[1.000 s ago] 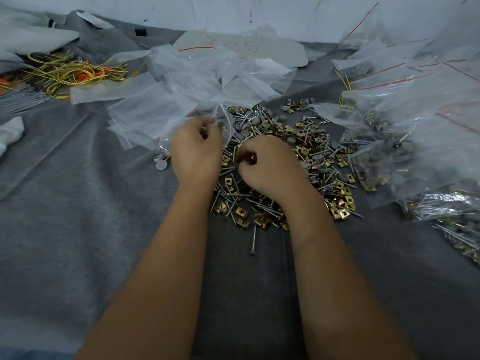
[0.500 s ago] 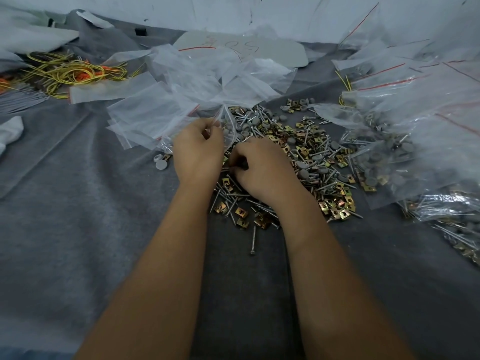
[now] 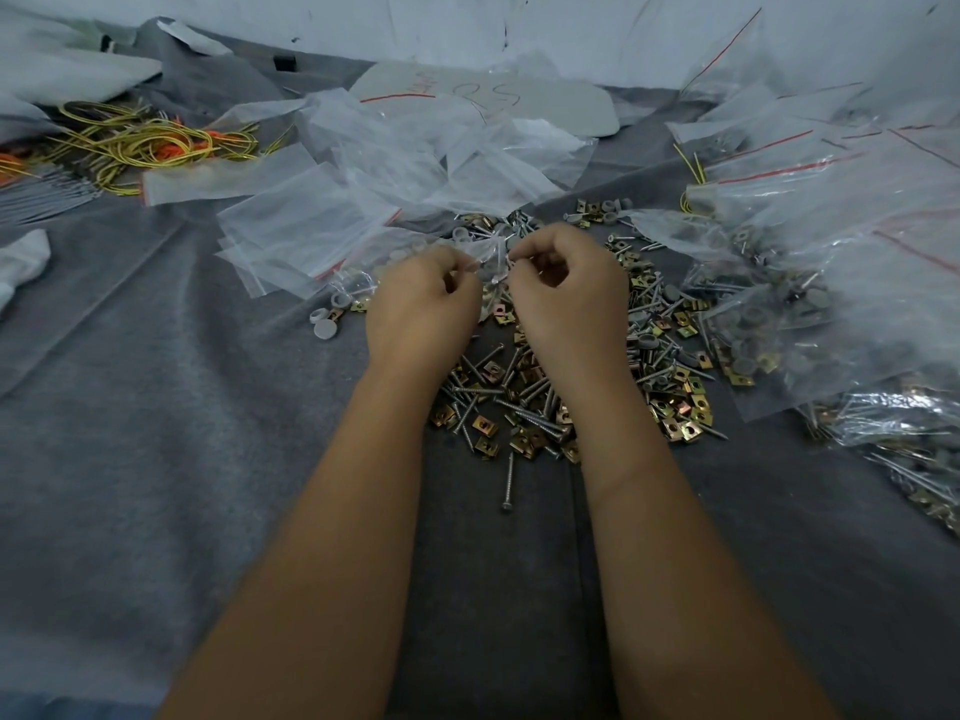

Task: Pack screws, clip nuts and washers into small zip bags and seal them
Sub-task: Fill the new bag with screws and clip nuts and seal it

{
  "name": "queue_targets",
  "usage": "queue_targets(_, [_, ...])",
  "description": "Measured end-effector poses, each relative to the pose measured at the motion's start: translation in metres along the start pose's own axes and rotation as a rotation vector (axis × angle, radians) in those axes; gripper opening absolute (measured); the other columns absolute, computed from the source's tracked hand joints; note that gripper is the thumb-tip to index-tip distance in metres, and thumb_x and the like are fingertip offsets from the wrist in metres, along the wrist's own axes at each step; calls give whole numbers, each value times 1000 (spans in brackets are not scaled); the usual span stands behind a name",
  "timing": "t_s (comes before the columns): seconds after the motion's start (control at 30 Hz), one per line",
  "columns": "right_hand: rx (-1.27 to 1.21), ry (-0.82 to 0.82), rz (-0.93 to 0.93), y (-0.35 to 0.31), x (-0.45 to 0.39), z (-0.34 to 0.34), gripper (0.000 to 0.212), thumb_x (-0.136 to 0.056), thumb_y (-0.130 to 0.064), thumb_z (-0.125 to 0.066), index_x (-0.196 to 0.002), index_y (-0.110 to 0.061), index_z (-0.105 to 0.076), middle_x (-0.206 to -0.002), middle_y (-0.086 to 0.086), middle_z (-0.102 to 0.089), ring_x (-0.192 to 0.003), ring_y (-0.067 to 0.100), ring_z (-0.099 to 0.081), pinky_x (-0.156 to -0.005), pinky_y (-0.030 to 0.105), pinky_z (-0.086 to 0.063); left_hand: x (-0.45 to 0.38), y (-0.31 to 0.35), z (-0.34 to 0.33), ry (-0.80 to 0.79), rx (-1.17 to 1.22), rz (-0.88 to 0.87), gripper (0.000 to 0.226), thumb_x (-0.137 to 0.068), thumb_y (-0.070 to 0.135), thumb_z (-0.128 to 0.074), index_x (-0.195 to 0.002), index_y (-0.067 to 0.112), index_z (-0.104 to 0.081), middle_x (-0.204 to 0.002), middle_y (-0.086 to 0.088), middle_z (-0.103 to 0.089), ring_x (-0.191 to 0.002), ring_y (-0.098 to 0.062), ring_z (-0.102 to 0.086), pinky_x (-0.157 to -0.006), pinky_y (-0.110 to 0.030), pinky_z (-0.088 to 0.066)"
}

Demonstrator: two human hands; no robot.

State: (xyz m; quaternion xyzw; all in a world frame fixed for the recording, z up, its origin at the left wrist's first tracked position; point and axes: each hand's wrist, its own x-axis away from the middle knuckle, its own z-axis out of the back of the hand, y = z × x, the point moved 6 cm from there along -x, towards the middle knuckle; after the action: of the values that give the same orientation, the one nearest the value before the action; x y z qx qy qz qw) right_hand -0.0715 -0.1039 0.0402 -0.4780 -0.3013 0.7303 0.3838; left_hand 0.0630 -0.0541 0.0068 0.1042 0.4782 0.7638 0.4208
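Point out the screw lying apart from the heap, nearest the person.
The lone screw on the grey cloth, just below the heap, between the forearms.

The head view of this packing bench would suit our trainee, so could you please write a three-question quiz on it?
1. True or false: both hands pinch one small zip bag.
2. Which lies nearest the person? A) single screw B) yellow wires C) empty bags
3. On which side of the person are the filled bags heaped?

Key: 1 true, the left hand and right hand hold it between them; 2 A; 3 right.
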Motion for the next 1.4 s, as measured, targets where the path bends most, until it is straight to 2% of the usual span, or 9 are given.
queue_targets(0.27, [81,-100,23,7,1,-12,11,-88,-12,-65,-93,-21,-66,-82,-15,-60,-76,2,-57,-68,23,-49,1,0,0,6,173,26,22,-84,26,-49,-89,35,-68,-48,14,-55,-42,-1,-43,-53,-25,-34])
queue_targets(0.4, [109,-101,30,7,-1,-10,14,-86,-11,-63,-89,-24,-66,-86,-15,-63,-77,0,-57,-68,22,-49,0,-7,13,187,254,95,33,-78,34,-45,-95,31,-73,-55,14,-58,-44,-2,-47,-51,-27,-35])
queue_targets(0.5, [221,-310,74,5,2,-20,15,-81,-18,-64,-90,-26,-73,-97,-8,-68,-96,12,-56,-84,32,-46,-1,-11,21,298,330,131,38,-76,34,-44,-97,26,-74,-54,12,-56,-39,1,-39,-51,-26,-29])
queue_targets(0.57, [434,-511,156,3,9,-33,18,-80,-28,-66,-95,-29,-75,-106,-5,-67,-108,21,-49,-92,36,-39,0,-10,22,301,359,135,27,-76,33,-45,-83,32,-71,-53,11,-55,-38,0,-39,-54,-27,-31])
queue_targets(0.63, [516,-588,172,3,13,-40,18,-80,-28,-66,-96,-29,-76,-111,-2,-63,-112,26,-48,-97,41,-40,0,-8,21,287,358,137,20,-77,32,-46,-70,37,-64,-54,11,-57,-39,0,-40,-55,-27,-34])
queue_targets(0.83, [562,-523,169,2,9,-34,19,-85,-20,-64,-96,-29,-76,-107,0,-61,-108,24,-51,-92,40,-43,-2,-11,19,266,350,133,21,-82,26,-49,-72,38,-64,-53,11,-56,-39,-1,-41,-53,-26,-31])
queue_targets(1.0, [624,-482,177,4,10,-34,11,-86,-20,-59,-93,-17,-68,-103,1,-60,-104,24,-50,-91,39,-41,-3,-12,18,265,344,118,20,-86,22,-52,-80,34,-67,-55,11,-56,-43,1,-43,-54,-25,-34])
queue_targets(1.23, [424,-248,94,1,3,-16,9,-85,-11,-59,-90,-15,-67,-87,2,-64,-89,24,-57,-81,44,-49,-5,-16,13,219,308,143,20,-92,21,-53,-96,29,-71,-44,17,-51,-38,0,-39,-50,-24,-29])
queue_targets(1.4, [419,-17,105,0,-3,1,13,-86,-8,-60,-90,-15,-70,-90,3,-65,-92,23,-56,-84,41,-47,-6,-12,3,74,85,95,27,-93,23,-51,-112,32,-69,-65,9,-58,-52,-10,-49,-56,-27,-36])
